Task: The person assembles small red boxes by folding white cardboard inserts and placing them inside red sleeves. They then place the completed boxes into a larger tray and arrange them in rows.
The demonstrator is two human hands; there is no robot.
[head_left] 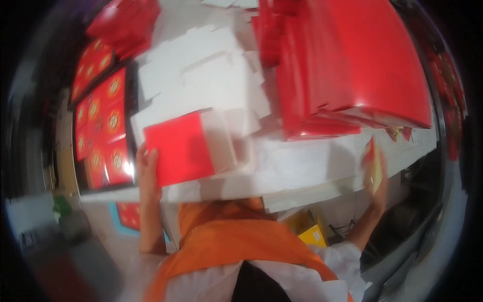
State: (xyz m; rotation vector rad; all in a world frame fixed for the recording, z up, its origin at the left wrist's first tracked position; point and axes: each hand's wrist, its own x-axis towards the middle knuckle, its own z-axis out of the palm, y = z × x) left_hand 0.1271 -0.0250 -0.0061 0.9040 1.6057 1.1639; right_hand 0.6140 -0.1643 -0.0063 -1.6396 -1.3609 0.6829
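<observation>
Here at nine o'clock, my left hand (147,168) has the red box (178,148) by its left edge, fingers pressed against it. The box sits tilted just left of the middle, near the front edge of the table (297,171), its red face up and a pale beige side (217,141) showing at its three o'clock.

Over to three o'clock, my right hand (376,176) is a blur, well apart from the box, pinching a small red-and-yellow piece (375,168); exactly how the fingers lie on it, I can't tell.

Up at eleven, white cardboard pieces (193,75) heap right behind the box. At one to two o'clock, a big glossy red stack (362,60) towers over the table. Out at nine to ten, red packets with gold emblems (114,121) lie in rows. Down at five, a yellow box (312,235) shows below the table, beside my orange apron (241,239).
</observation>
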